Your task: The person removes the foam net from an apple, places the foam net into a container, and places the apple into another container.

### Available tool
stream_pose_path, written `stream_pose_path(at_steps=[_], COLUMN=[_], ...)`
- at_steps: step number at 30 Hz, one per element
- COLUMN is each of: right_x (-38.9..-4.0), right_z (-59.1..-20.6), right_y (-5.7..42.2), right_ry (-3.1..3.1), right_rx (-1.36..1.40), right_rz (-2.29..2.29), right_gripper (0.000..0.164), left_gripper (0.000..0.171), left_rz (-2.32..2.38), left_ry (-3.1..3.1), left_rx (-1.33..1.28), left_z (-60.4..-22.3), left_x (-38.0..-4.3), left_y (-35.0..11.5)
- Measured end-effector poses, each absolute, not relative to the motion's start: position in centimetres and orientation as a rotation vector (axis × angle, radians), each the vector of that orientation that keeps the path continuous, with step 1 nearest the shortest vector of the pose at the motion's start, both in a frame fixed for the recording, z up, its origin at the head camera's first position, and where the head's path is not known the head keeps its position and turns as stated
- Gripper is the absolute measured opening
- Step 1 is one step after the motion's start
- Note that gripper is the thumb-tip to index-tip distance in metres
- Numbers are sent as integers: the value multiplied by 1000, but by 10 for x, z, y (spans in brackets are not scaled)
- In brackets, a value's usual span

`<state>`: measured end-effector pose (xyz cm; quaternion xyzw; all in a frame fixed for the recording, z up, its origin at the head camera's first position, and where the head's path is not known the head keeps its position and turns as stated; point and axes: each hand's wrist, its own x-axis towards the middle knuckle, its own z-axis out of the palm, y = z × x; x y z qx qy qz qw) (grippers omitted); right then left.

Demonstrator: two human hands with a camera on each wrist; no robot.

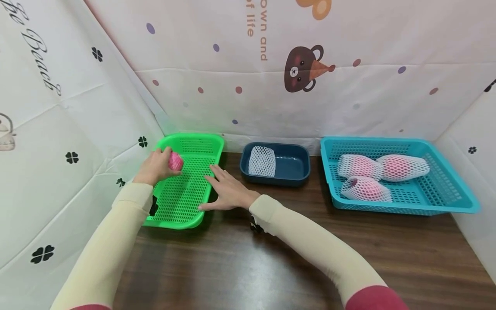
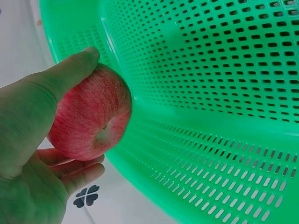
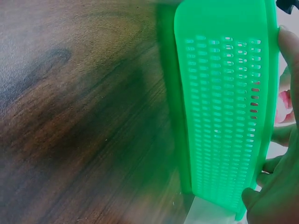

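My left hand (image 1: pixel 154 167) grips a red apple (image 1: pixel 176 162) over the left side of a green plastic basket (image 1: pixel 187 193). In the left wrist view the thumb lies on one side of the apple (image 2: pixel 96 114) and the fingers on the other, with the apple's end dimple visible. My right hand (image 1: pixel 231 191) is at the basket's right rim with its fingers spread and nothing held. The right wrist view has its fingers along the rim of the slotted basket wall (image 3: pixel 219 107); whether they press on it I cannot tell.
A dark blue bin (image 1: pixel 292 165) holding a white foam net sleeve (image 1: pixel 261 162) stands right of the green basket. Farther right, a light blue basket (image 1: pixel 403 209) contains three pinkish fruits in foam nets (image 1: pixel 366 189). Printed cloth (image 1: pixel 240 107) rises behind the wooden table (image 1: pixel 240 267).
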<state>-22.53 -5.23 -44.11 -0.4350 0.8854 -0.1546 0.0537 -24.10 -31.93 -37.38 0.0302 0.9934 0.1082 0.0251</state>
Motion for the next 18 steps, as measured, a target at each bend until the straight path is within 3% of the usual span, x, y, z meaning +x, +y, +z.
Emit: stream_pose_path(at_steps=[10, 18], right_x=[-226, -226], right_z=[-438, -439], right_y=[-57, -52], right_ry=[2673, 2658], right_rx=[-1341, -1311], right_rz=[-479, -496], right_gripper=[105, 105], left_gripper=[80, 83], left_rz=[265, 217], left_ry=[3010, 2990], left_rx=[102, 100], left_z=[-382, -400], left_x=[-245, -256], left_y=[-327, -337])
